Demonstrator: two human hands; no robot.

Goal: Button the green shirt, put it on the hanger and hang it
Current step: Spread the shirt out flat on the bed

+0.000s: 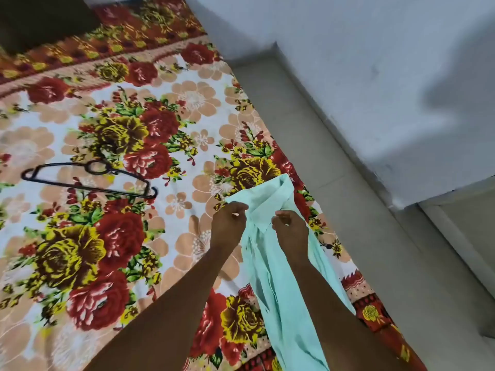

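Fingers (237,213) of my left hand (228,223) are curled in and pinching the green shirt (278,263) at one side of its collar, and those of my right hand (290,228) are pinched on the opposite collar edge, so both are clamped on cloth, none spread. From there the shirt hangs down between my forearms, bunched and narrow, with its front folded in, so I cannot tell whether any button is done. It dangles over the bed (187,97) near the edge by the floor (334,145). Well apart to the left lies the black hanger (88,180), flat on the flowered sheet. My worry: with the plackets crumpled together, I may mate a button to the wrong hole, or lose a collar edge and let the shirt slide toward the floor.
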